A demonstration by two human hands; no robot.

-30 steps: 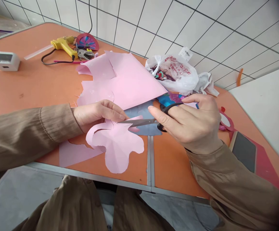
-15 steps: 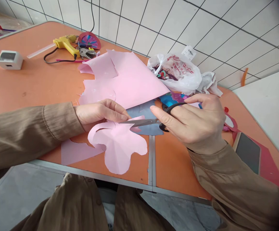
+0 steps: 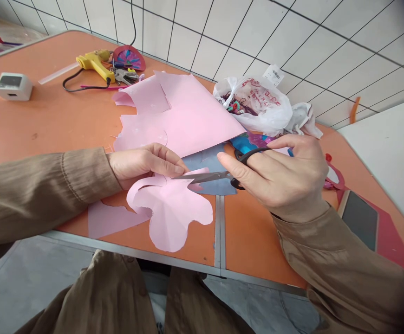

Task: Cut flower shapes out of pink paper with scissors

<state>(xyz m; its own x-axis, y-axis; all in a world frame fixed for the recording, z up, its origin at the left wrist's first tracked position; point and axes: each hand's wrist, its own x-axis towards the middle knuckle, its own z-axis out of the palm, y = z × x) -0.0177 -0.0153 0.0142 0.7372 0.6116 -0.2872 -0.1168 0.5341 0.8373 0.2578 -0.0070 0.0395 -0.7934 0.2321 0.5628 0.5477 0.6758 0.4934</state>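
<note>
Pinched in the fingers of my left hand is the upper edge of a pink paper flower shape with rounded, wavy petals. A curved slit opens along its left part. My right hand is closed around the black handles of a pair of scissors. The blades point left and lie at the paper's upper part, close to my left fingertips. Below my left wrist a pink paper scrap rests on the table. A large pink sheet with cut edges lies beyond my hands, partly over blue-grey paper.
Toward the back are a yellow glue gun, keys and a white box-shaped device. A plastic bag of small items stands by the tiled wall. At right lies a phone on red paper.
Almost nothing differs. The lower petals of the pink flower have shifted very slightly left, while both hands and the scissors keep nearly the same place.
</note>
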